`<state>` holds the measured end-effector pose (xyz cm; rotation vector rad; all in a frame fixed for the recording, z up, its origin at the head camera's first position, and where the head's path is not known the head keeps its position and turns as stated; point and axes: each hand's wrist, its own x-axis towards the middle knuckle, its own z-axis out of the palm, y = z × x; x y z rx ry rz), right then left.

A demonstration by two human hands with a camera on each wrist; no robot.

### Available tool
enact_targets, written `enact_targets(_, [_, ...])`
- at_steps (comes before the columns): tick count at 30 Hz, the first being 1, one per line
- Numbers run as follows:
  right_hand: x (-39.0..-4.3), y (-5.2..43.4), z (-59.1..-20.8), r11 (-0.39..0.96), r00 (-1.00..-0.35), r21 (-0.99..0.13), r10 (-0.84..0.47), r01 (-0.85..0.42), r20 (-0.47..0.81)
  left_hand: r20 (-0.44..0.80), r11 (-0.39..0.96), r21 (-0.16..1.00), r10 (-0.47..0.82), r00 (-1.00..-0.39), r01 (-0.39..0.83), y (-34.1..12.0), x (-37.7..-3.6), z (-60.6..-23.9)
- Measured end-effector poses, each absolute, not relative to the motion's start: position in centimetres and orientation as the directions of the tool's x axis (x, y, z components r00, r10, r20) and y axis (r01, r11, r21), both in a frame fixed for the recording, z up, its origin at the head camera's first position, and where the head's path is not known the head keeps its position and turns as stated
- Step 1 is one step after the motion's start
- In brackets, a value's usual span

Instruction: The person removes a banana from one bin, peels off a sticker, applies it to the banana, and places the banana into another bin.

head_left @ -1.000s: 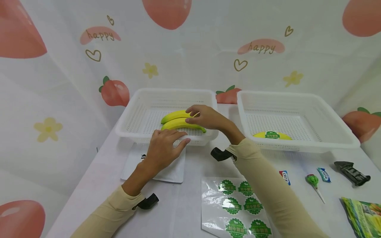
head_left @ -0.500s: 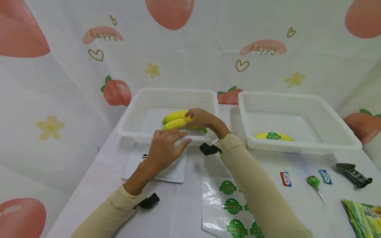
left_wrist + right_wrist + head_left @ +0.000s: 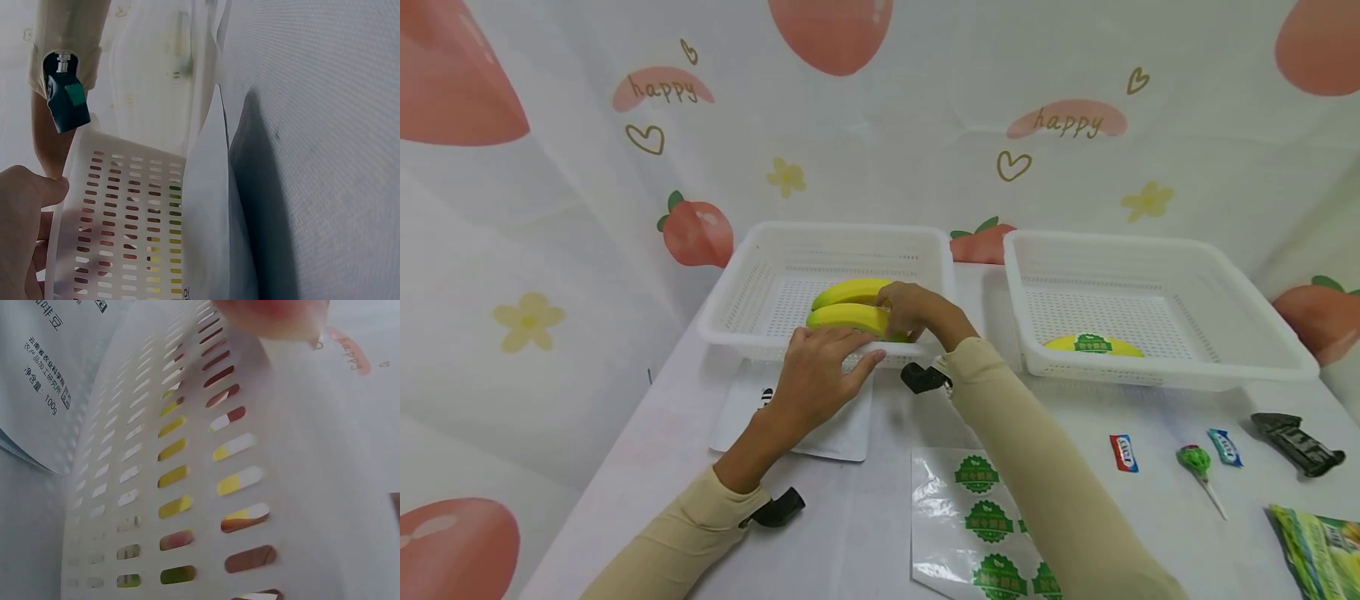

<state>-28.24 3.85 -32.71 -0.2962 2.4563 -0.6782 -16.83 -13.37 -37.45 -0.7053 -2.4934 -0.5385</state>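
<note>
Two yellow bananas lie in the left white basket [image 3: 733, 292]. My right hand [image 3: 897, 320] reaches over the front rim and curls its fingers round the right end of the nearer banana [image 3: 846, 317]. The farther banana [image 3: 850, 291] lies just behind it. My left hand [image 3: 842, 348] rests flat on the basket's front rim with its fingers straight. In the left wrist view the basket wall [image 3: 125, 219] and my thumb [image 3: 28, 194] show. Through the slots in the basket wall [image 3: 187, 456], the right wrist view catches yellow.
The right white basket [image 3: 1157, 242] holds a banana with a green sticker [image 3: 1093, 344]. A white pouch [image 3: 820, 425] lies under my left wrist. A sheet of green stickers [image 3: 985, 521] lies in front. At right are candies [image 3: 1123, 452], a lollipop [image 3: 1191, 458] and a black packet [image 3: 1296, 443].
My right hand has dropped from the top of the bananas and closed round the nearer one's right end. My left hand has stayed on the rim.
</note>
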Motion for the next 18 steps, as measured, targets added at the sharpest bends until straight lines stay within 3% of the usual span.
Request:
enact_targets(9, [-27.6, 4.6, -31.5, 0.818, -0.844, -0.551, -0.407, -0.165, -0.351, 0.543, 0.79, 0.233, 0.377, -0.75, 0.567, -13.2, -16.8, -37.4])
enact_targets(18, [-25.0, 8.5, -28.2, 0.676, -0.832, -0.586, -0.555, -0.446, -0.008, 0.538, 0.794, 0.233, 0.376, -0.754, 0.562, -13.3, -16.9, -37.4])
